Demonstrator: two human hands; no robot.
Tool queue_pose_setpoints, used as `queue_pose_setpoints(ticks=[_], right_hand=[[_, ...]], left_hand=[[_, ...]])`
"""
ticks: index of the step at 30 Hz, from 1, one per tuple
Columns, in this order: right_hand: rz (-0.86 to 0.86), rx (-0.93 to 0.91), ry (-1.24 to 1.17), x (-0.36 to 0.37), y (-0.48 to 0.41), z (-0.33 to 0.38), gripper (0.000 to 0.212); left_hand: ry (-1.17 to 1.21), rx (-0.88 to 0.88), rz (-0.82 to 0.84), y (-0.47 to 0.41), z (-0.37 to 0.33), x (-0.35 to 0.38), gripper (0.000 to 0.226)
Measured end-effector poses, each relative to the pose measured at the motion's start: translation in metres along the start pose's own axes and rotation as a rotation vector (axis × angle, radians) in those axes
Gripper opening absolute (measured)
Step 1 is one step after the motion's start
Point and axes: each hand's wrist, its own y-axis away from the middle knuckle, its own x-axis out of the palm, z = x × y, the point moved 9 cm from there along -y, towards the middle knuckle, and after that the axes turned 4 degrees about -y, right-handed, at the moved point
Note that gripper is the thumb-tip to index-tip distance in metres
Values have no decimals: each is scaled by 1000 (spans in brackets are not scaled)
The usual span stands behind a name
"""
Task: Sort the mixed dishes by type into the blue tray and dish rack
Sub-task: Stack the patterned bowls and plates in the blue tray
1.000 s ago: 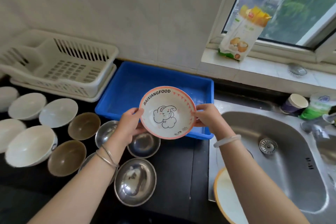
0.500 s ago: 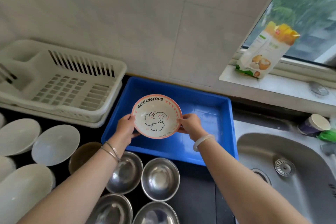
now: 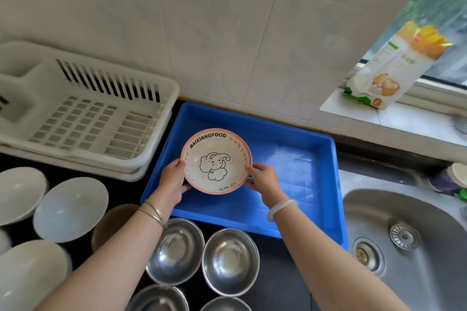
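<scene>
Ceramic bowl [image 3: 216, 161], cream inside with a pink rim and a ring of small pink triangles just below it; "BAIXIANGFOOD" printed in black capitals along the upper inner wall, a black-outline cartoon elephant with pink cheeks in the centre, some tiny marks near the lower edge too small to read. Left hand [image 3: 172, 181] grips the bowl's left rim, right hand [image 3: 262, 180] grips the right rim, fingers curled under, thumbs on the edge. Bowl is tilted toward the camera and sits over the left part of the blue tray [image 3: 298, 131]; cannot tell whether it touches the tray floor. Tray holds nothing else visible. White dish rack [image 3: 83, 118] stands just left of the tray, touching or nearly so, nothing in it. Steel bowls [image 3: 230, 261] grouped on the dark counter in front of the tray; white bowls [image 3: 72, 208] and a brownish bowl [image 3: 111, 222] further left. Steel sink [image 3: 404, 240] right of the tray. Bag [image 3: 394, 65] with yellow top and a food picture stands on the window ledge; its text is blurred, unreadable. Thin metal bangles on the left wrist, pale bangle on the right
</scene>
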Motion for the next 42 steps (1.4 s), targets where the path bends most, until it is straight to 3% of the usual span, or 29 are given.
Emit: queue_pose_setpoints(ticks=[5,9,22,33,42], right_hand=[[237,128,-298,12,17,-33,27],[228,126,-435,21,18,-43,37],[182,103,-481,52,-6,-12,41],[134,88,-344,53,0,-8,40],[76,-51,-83,21,43,3,27]], left_hand=[[173,-179,67,7,25,6,26],[296,-183,33,9,32,5,30],[423,-14,-25,1,6,9,35],[372,19,-58,3,0,8,33],[104,154,-152,51,9,10,37]])
